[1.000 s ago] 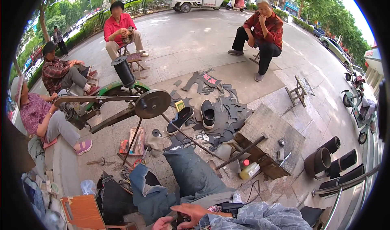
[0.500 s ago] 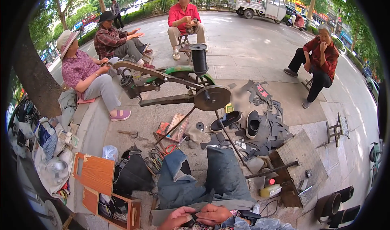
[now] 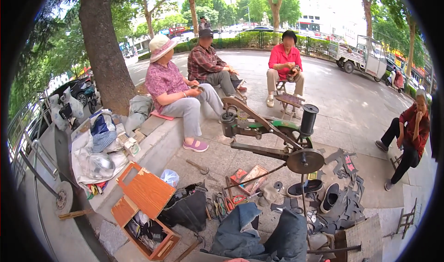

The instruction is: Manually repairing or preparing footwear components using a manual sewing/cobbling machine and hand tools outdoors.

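Only a sliver of my left hand (image 3: 237, 260) shows at the bottom edge, its fingers hidden below the picture. My right hand is out of view. Worn blue denim cloth (image 3: 235, 239) covers my lap just beyond the sliver. Ahead stands a hand-cranked shoe-stitching machine (image 3: 247, 128) with a dark round wheel (image 3: 305, 161) and a large spool of black thread (image 3: 308, 119). Past the cloth lie a dark slip-on shoe (image 3: 330, 197) and another dark shoe (image 3: 296, 189). Whatever my hands hold is hidden.
Left of my lap are a black bag (image 3: 187, 211), an open wooden box (image 3: 159, 243) and scissors and pliers (image 3: 222, 204). Black rubber scraps (image 3: 347, 206) spread at right. Seated people include one in a floral shirt (image 3: 169, 86) and one in red (image 3: 284, 60).
My view has swung left, so the scene sits farther right and lower. My hands, earlier pinched together around a small dark thing, have mostly left the picture. The person in plaid has lowered their hands.
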Demonstrator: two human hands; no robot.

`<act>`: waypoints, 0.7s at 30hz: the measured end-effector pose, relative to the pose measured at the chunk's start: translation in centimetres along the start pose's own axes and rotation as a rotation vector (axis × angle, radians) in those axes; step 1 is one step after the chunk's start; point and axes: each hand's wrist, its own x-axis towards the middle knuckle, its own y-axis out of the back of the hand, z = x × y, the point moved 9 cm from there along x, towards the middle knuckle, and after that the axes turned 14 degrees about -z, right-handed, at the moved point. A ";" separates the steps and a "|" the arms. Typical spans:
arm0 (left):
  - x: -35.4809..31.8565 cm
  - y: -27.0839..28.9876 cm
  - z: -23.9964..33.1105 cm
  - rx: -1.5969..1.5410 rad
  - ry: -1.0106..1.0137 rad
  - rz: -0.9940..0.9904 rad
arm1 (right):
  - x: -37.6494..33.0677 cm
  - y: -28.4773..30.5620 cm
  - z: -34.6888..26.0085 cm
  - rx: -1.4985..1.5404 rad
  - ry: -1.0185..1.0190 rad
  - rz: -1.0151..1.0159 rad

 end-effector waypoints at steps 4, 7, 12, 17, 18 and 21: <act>-0.6 0.8 -1.6 -0.053 0.029 0.014 | 0.2 -0.2 -0.8 0.002 -0.019 -0.082; -1.5 -1.2 2.0 -0.068 0.188 0.136 | -3.9 -0.9 -2.9 0.033 -0.181 -0.125; -1.5 -0.6 2.7 0.103 0.113 0.145 | -7.7 -0.6 -3.8 0.039 -0.408 -0.116; -1.5 -0.4 3.1 0.263 0.133 0.182 | -8.2 -0.3 -4.0 0.066 -0.356 -0.066; -1.6 -0.5 3.6 0.361 0.117 0.169 | -8.2 -0.2 -4.1 0.096 -0.343 -0.045; -1.4 -1.7 4.6 0.466 0.149 0.177 | -8.6 -0.4 -4.9 0.079 -0.331 -0.022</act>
